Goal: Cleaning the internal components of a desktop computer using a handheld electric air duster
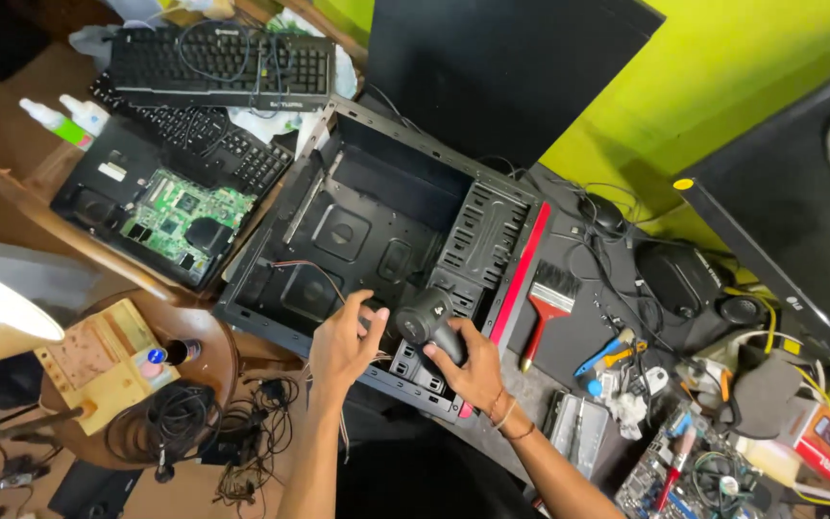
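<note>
One blower (431, 325), perhaps two keyboards (221, 60)

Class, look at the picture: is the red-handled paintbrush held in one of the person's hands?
No: the red-handled paintbrush lies alone on the desk, while the right hand grips a black blower.

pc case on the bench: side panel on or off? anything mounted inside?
Off. The computer case lies on its side, interior exposed; no board on the bare tray. Right hand holds a black handheld tool at its edge.

Black case (357, 231), red-handled brush (547, 309), lime-green wall (722, 86)
</note>
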